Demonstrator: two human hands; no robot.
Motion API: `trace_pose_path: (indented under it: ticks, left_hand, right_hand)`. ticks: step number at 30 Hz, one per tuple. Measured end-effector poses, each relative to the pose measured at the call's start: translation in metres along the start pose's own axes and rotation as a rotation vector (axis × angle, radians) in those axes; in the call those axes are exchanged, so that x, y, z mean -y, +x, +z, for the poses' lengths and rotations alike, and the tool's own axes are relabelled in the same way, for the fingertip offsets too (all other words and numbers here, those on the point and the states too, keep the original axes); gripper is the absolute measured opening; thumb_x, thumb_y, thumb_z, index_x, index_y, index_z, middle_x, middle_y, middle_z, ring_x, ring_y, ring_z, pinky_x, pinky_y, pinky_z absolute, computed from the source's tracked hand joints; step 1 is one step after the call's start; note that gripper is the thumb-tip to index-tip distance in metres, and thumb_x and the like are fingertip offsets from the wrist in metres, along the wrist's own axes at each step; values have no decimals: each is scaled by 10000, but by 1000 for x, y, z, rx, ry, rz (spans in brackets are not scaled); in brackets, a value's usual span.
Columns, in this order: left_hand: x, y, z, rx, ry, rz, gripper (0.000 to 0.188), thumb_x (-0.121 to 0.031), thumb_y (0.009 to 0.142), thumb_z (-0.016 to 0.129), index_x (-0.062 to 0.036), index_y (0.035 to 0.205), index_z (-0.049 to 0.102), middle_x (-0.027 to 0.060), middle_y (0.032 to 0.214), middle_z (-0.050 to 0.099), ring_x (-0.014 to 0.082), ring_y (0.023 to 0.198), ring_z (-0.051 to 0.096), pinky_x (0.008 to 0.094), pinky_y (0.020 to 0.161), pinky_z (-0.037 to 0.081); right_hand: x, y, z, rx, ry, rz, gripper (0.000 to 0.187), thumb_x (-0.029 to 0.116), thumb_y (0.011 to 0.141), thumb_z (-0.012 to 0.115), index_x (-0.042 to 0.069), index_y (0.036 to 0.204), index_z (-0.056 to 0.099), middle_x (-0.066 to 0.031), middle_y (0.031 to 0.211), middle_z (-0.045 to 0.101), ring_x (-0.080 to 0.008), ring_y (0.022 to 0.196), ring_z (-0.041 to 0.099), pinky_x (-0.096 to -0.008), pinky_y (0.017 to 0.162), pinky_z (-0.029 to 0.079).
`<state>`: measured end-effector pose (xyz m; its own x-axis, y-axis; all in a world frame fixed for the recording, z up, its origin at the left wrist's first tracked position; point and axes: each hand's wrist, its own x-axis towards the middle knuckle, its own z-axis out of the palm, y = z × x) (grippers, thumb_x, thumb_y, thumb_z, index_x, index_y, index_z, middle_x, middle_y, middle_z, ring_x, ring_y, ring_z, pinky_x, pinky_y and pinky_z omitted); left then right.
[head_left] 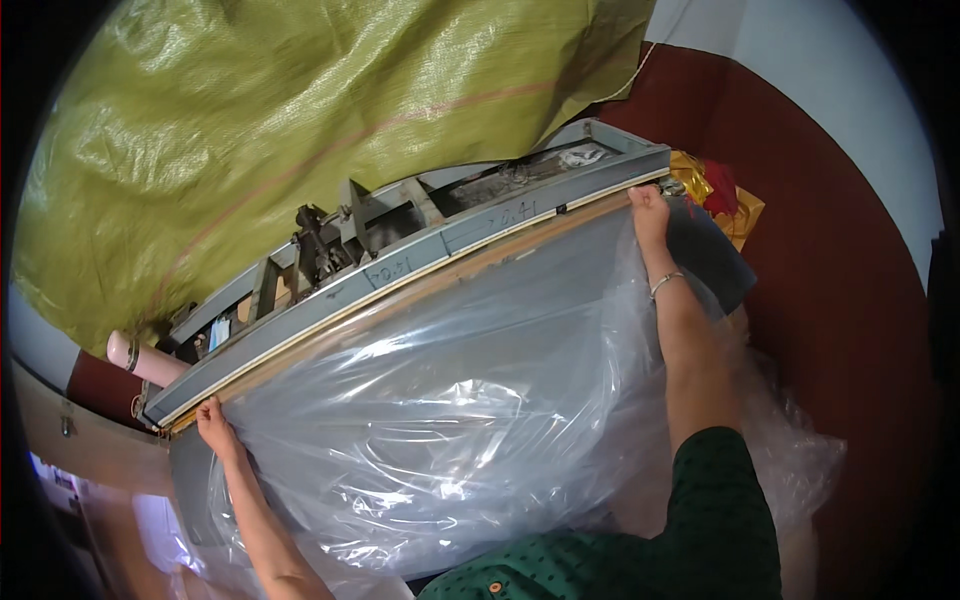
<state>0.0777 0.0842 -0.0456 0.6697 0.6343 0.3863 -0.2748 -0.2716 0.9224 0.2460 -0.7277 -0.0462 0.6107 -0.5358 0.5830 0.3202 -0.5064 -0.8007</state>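
A wide sheet of clear plastic film (430, 440) spreads over a grey tabletop (560, 265) and hangs toward me in shiny folds. At the film's far left corner, my left hand (213, 420) pinches its edge beside a long grey metal frame (330, 305). My right hand (650, 212) is closed on the film's far right corner, near the frame's other end. Both arms are stretched wide, and the film lies between them. Along the frame's near side runs a pale strip (440, 265) with a wooden edge.
A pink cylindrical bottle (150, 360) leans at the frame's left end. Behind the frame hangs a large yellow woven sheet (300, 130). Brackets and a dark mechanism (318, 245) sit inside the frame. Gold and red wrapping (720, 195) lies at the right end.
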Motion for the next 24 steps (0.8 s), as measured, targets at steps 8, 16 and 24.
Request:
trace_pose_path:
  ticks: [8,16,24]
  left_hand:
    - [11,7,-6,-71,37,20,153,-149,856,583,-93,782,461,-53,676,399,41,605,335,192,546,288]
    - [0,2,-15,-274,282,98,115,-128,837,504,-35,901,480,36,834,503,111,717,457,233,669,404]
    - [-48,-20,-21,127,199,-2,51,-79,840,542,-74,838,491,-38,652,443,46,587,399,182,524,339]
  right_hand:
    - [13,2,3,-201,-163,3,153,98,750,631,17,792,508,-98,682,585,-194,631,582,-305,624,461]
    - [-2,9,4,-295,-148,-14,100,46,797,521,28,888,487,-153,781,586,-290,684,597,-357,657,472]
    - [92,-16,36,-312,-218,-183,113,52,829,544,19,934,519,-70,817,555,-126,729,544,-257,678,443]
